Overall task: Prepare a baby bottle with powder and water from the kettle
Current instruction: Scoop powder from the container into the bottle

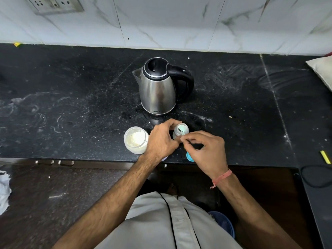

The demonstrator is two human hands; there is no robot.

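Note:
A clear baby bottle (182,130) stands uncapped near the front of the black counter. My left hand (161,139) grips its side. My right hand (206,150) pinches a small pale green scoop (182,132) whose bowl is tipped into the bottle's mouth. An open jar of white powder (136,140) stands just left of my left hand. The steel kettle (159,87) with a black lid and handle sits behind the bottle, spout pointing left. A blue cap (189,157) peeks out under my right hand at the counter edge.
The black stone counter (71,105) is dusted with powder streaks. A marble wall with a socket panel (53,5) runs behind it. A cushion (321,71) lies at the right edge, and a yellow strip (325,156) at the front right. Drawer handles (53,162) sit below the counter.

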